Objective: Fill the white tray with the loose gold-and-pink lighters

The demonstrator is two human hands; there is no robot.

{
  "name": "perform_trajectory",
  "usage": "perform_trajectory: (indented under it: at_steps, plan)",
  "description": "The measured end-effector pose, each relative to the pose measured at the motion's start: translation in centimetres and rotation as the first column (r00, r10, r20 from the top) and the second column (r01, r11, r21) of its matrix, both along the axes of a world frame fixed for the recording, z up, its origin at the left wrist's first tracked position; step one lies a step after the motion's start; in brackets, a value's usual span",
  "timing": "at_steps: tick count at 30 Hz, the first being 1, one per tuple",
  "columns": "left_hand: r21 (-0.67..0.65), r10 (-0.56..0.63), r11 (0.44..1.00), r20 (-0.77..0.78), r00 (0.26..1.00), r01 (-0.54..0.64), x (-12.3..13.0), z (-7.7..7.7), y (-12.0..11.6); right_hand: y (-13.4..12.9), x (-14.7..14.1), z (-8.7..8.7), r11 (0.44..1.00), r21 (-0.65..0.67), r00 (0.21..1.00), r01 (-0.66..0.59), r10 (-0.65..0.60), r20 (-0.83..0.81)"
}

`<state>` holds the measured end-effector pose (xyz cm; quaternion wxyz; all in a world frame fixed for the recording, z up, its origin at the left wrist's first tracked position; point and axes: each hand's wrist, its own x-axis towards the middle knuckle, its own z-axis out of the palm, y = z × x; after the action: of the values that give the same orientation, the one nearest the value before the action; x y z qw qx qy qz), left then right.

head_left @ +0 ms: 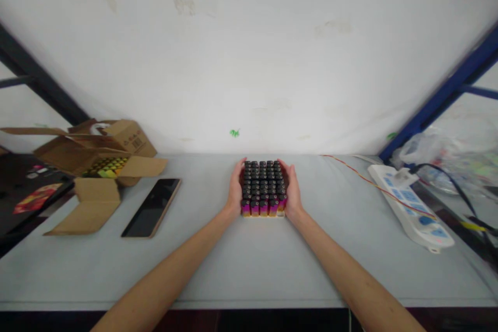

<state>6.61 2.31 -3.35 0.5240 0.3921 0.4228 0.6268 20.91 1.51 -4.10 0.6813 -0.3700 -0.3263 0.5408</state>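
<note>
A tight block of lighters (263,187) stands upright in several rows on the grey table, with black tops and purple-and-yellow bodies. A thin pale tray edge (264,217) shows under the front row. My left hand (235,189) presses along the block's left side, fingers reaching toward its far corner. Against the right side my right hand (293,189) mirrors it, thumb uppermost. Both hands clasp the block between them; some fingertips are hidden behind it.
On the left are an open cardboard box (87,192) holding yellow-and-black items (107,166), another carton (130,137) and a dark phone (152,207). To the right lie a white power strip (412,207), a red-yellow wire (361,176) and plastic bags (436,150). A white wall (249,62) stands behind.
</note>
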Motion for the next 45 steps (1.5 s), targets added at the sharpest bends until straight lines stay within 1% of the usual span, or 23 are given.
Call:
perform_trajectory:
  at_steps: [4, 7, 9, 12, 14, 18, 21, 24, 26, 35, 41, 45]
  plan:
    - [-0.050, -0.027, 0.998, 0.102, 0.994, 0.032, -0.3, 0.7, -0.6, 0.0, 0.2, 0.2, 1.000, -0.016, 0.999, -0.014, 0.014, -0.050]
    - [-0.071, -0.050, 0.996, 0.121, 0.991, 0.059, -0.3, 1.2, -1.0, -0.1, 0.3, 0.4, 0.999, -0.037, 0.998, -0.005, 0.002, -0.064]
    - [-0.064, -0.064, 0.995, 0.147, 0.987, 0.074, -0.2, 1.5, -1.2, -0.2, 0.2, 0.6, 0.999, -0.038, 0.999, -0.014, 0.012, -0.040]
    - [-0.027, -0.099, 0.994, 0.182, 0.978, 0.106, 0.2, 1.8, -1.4, -0.5, 0.0, 1.0, 0.997, -0.026, 0.997, -0.070, 0.071, 0.008]
    - [-0.017, -0.118, 0.992, 0.200, 0.973, 0.123, 0.5, 1.9, -1.6, -0.7, -0.2, 1.4, 0.995, -0.019, 0.995, -0.099, 0.099, 0.008]
    - [-0.030, -0.110, 0.992, 0.256, 0.960, 0.122, 0.7, 2.0, -1.6, -0.9, -0.3, 1.8, 0.993, -0.023, 0.992, -0.115, 0.114, -0.050]
    - [-0.040, -0.078, 0.995, 0.284, 0.956, 0.094, 0.8, 2.0, -1.6, -0.9, -0.4, 1.9, 0.993, -0.013, 0.988, -0.117, 0.115, -0.107]
    - [-0.044, -0.034, 0.998, 0.288, 0.957, 0.049, 0.9, 1.9, -1.5, -0.9, -0.4, 1.9, 0.993, 0.003, 0.975, -0.118, 0.117, -0.187]
    - [-0.049, -0.025, 0.998, 0.294, 0.956, 0.041, 1.0, 1.8, -1.4, -0.9, -0.5, 1.9, 0.992, 0.007, 0.969, -0.126, 0.125, -0.214]
    - [-0.059, -0.001, 0.998, 0.298, 0.955, 0.019, 1.1, 1.9, -1.2, -0.7, -0.2, 1.6, 0.991, -0.001, 0.972, -0.132, 0.129, -0.198]
    - [-0.064, -0.004, 0.998, 0.297, 0.955, 0.024, 1.1, 1.5, -1.0, -0.5, -0.2, 1.3, 0.993, 0.000, 0.978, -0.119, 0.117, -0.175]
    - [-0.064, -0.012, 0.997, 0.271, 0.962, 0.030, 0.6, 1.3, -0.7, -0.3, 0.6, 1.3, 0.995, -0.030, 0.980, -0.094, 0.087, -0.176]
